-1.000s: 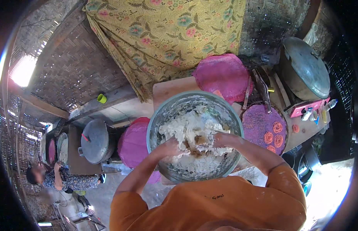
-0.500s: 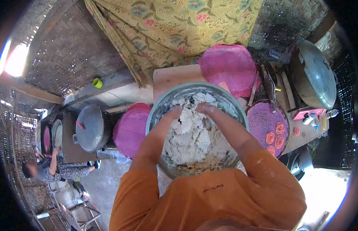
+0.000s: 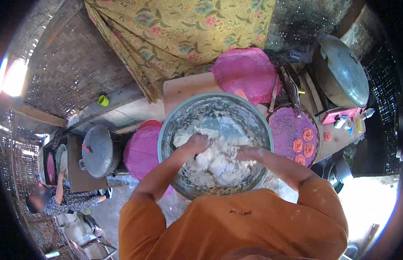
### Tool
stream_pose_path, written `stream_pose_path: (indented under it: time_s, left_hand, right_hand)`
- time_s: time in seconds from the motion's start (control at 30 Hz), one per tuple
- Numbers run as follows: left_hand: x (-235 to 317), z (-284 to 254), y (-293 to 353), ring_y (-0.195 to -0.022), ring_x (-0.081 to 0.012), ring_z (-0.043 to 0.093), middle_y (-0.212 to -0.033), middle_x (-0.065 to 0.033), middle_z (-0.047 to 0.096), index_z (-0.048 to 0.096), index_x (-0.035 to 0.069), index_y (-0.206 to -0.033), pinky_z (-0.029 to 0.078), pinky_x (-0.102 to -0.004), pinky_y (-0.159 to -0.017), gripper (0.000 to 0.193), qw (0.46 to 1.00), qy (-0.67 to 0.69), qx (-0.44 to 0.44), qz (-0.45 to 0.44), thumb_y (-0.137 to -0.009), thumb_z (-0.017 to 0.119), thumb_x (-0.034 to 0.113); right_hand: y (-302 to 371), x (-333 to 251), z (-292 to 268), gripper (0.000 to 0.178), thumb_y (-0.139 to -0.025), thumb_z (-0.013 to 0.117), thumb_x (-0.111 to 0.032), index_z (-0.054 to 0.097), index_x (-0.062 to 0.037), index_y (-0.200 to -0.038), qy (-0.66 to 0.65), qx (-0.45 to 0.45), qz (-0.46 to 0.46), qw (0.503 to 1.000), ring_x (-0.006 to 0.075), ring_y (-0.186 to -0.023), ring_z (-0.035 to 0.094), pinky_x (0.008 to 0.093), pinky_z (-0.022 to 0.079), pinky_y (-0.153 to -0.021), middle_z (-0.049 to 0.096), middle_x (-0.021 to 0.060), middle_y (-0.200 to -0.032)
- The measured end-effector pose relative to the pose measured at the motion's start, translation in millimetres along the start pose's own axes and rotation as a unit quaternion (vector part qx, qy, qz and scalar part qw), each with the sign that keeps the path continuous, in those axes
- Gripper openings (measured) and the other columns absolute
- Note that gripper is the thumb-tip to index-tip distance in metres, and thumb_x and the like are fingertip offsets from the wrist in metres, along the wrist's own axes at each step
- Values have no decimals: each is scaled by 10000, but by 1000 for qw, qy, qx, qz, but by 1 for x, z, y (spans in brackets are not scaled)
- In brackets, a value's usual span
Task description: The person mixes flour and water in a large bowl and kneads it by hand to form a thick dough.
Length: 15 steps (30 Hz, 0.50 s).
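Observation:
A wide grey-green basin (image 3: 161, 145) stands in front of me, its inner wall smeared with pale paste. In its lower middle lies a lumpy mass of whitish dough (image 3: 216, 162). My left hand (image 3: 199, 144) is curled over the dough's upper left part, fingers bent into it. On the right side of the dough, my right hand (image 3: 250, 153) touches it, with fingers blurred by motion and partly sunk in the dough. The fingertips of both hands are hidden.
Pink round trays (image 3: 245, 73) lie behind the basin, and another pink stack (image 3: 143, 151) is to its left. Orange coiled pieces (image 3: 309, 150) rest on a purple round tray (image 3: 281, 121). Large lidded pots (image 3: 97, 151) flank the work area. A person (image 3: 58, 201) works at far left.
Both hands have come nearer to me, from the far part of the dough to its middle. The dough is gathered into a smaller heap, baring the basin's far inside.

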<state>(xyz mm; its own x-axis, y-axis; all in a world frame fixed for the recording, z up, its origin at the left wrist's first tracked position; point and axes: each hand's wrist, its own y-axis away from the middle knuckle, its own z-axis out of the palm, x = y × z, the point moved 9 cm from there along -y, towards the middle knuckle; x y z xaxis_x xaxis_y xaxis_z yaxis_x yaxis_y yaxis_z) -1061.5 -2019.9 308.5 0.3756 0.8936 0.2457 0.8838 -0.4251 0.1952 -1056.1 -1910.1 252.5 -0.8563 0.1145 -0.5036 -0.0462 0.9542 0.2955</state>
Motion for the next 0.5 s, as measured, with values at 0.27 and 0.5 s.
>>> stream_pose_path:
  time_s: [0.27,0.5]
  left_hand:
    - [93,-97,83,-907,-271,450,-965,-97,497,493,107,-994,286,-391,-827,510,981,109,160,10,-617,517,448]
    - [100,-11,30,-870,-218,461,-919,-41,514,464,115,-963,314,-340,-777,378,991,47,107,-63,-612,515,244]
  right_hand:
    - [61,-93,2,112,-664,493,-182,555,-109,-606,-45,-42,-128,990,166,-584,505,271,386,-718,532,-3,-559]
    - [38,-60,15,142,-617,504,-149,583,-84,-716,170,-91,-11,981,221,-594,514,363,407,-545,553,46,-655]
